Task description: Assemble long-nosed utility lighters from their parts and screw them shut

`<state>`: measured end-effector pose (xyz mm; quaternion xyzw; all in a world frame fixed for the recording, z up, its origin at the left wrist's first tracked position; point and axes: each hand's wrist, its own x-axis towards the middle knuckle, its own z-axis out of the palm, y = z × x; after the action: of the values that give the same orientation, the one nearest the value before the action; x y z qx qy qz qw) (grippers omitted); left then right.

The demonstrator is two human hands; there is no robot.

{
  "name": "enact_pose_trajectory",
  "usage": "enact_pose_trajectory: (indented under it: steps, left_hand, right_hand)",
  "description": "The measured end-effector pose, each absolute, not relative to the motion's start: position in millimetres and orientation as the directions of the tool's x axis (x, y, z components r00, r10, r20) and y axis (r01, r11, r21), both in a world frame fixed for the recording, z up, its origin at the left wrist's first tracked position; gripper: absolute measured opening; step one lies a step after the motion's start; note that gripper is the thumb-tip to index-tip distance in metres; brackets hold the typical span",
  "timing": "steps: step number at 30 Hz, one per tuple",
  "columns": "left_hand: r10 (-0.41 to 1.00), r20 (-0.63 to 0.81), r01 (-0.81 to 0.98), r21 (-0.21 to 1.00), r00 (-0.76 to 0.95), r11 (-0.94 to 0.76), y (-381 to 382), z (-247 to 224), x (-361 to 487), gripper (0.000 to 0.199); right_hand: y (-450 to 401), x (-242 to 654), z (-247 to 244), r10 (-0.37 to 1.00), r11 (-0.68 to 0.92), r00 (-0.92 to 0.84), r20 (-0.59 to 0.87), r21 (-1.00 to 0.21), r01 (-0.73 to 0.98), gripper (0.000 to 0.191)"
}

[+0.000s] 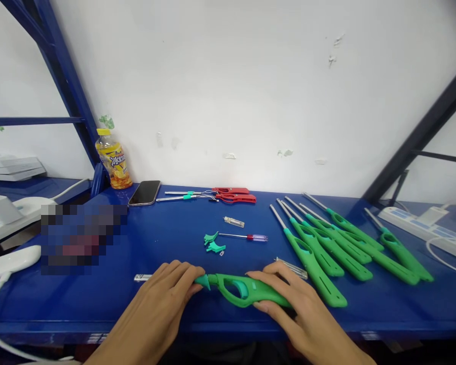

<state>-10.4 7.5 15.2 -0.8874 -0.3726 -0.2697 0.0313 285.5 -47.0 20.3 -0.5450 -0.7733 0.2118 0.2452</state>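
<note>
A green lighter (pixel 256 290) lies crosswise between my hands near the front edge of the table. My left hand (pixel 169 294) is closed around its metal tube at the teal collar (pixel 203 281), and the tube's tip sticks out to the left. My right hand (pixel 294 299) grips the green handle between thumb and fingers. Behind them are two loose teal triggers (pixel 215 247), a screwdriver (pixel 256 238) with a purple-red handle, and a small clear fuel tank (pixel 234 221). Another clear part (pixel 294 268) lies just beyond my right hand.
Several green lighters (pixel 327 243) fan out at the right, beside a power strip (pixel 425 228). Two opened red lighters (pixel 235 197), a phone (pixel 145 193) and a drink bottle (pixel 114 159) stand or lie along the wall. A white device (pixel 13 263) with a cable is far left.
</note>
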Motion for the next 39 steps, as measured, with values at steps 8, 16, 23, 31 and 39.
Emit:
enact_pose_trajectory:
  steps: [8, 16, 23, 31, 39]
  left_hand:
    - [0.587, 0.499, 0.652, 0.056, 0.638, -0.756, 13, -3, -12, 0.072]
    - [0.566, 0.492, 0.641, 0.021, 0.662, -0.767, 9, 5, -8, 0.052]
    - [0.52, 0.614, 0.687, -0.051, 0.594, -0.725, 8, 12, -3, 0.036]
    - [0.441, 0.626, 0.626, -0.098, 0.643, -0.774, 7, -2, -2, 0.045]
    - [0.467, 0.623, 0.61, -0.022, 0.628, -0.792, 5, -12, -4, 0.055]
  right_hand:
    - [-46, 290, 20, 0.933, 0.356, -0.315, 0.173, -0.568, 0.742, 0.037]
    - [-46, 292, 14, 0.929, 0.37, -0.297, 0.22, -0.561, 0.741, 0.038]
    - [-46, 294, 13, 0.927, 0.374, -0.259, 0.272, -0.607, 0.701, 0.037]
    - [-48, 294, 22, 0.941, 0.315, -0.309, 0.135, -0.683, 0.659, 0.038]
    - [-51, 290, 35, 0.919, 0.351, -0.368, 0.14, -0.717, 0.602, 0.036]
